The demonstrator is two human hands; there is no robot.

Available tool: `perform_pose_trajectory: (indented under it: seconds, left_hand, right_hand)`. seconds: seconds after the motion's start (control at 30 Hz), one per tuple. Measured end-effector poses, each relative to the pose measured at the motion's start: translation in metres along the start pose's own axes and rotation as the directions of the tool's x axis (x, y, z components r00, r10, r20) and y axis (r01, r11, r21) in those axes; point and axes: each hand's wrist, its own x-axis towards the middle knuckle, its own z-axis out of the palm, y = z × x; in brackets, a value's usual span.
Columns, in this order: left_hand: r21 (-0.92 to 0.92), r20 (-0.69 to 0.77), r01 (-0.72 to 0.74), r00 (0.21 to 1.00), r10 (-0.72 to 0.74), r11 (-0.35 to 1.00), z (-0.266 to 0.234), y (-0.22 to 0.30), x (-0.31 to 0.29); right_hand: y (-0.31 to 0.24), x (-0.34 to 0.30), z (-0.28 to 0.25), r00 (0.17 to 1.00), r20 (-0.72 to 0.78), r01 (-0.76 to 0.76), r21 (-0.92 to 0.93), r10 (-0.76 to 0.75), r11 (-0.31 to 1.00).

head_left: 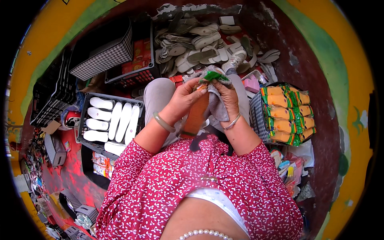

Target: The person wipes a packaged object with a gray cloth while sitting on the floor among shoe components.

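Observation:
Above my lap I hold a clear plastic packet (196,114) with an orange insole-shaped piece inside and a green top end. My left hand (185,100) pinches the packet's upper edge from the left. On the other side, my right hand (227,96) is closed at the green end, fingertips near those of my left. A grey cloth (216,105) hangs beneath the right fingers, beside the orange piece. Similar orange packets (280,114) with green ends are stacked in a checked basket (259,120) to the right.
A black crate (140,103) on the left holds white insoles (116,120). Many loose grey and white soles (200,44) lie heaped ahead. Another black crate (156,72) with red boxes and a checked bin (106,56) stand far left. Plastic bags (296,172) lie at the right.

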Motion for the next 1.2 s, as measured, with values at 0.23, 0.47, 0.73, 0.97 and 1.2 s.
perform_pose_trajectory:
  seconds: [0.23,0.47,0.73,0.97,1.2]
  left_hand:
    - [0.006,-0.006,0.055,0.998,-0.055,0.998,0.003,-0.009,0.003]
    - [0.039,0.024,0.107,0.994,-0.108,0.993,0.003,-0.009,0.007]
    - [-0.204,0.039,0.234,0.972,-0.230,0.951,-0.003,-0.011,0.011]
    - [-0.097,0.149,0.364,0.926,-0.348,0.926,-0.024,0.017,0.027]
    - [0.129,0.311,0.509,0.794,-0.522,0.851,-0.021,0.011,0.027]
  right_hand:
    - [-0.005,-0.001,-0.004,0.967,-0.243,0.042,-0.129,-0.072,0.991]
    - [-0.010,0.008,-0.011,0.939,-0.322,0.050,-0.218,-0.120,0.975]
    - [-0.017,0.037,-0.070,0.944,-0.316,0.054,-0.119,-0.090,0.991]
    - [-0.072,0.027,-0.030,0.986,0.141,-0.062,-0.174,0.087,0.983]
    - [-0.053,0.017,-0.024,0.868,0.318,-0.144,-0.572,0.380,0.808]
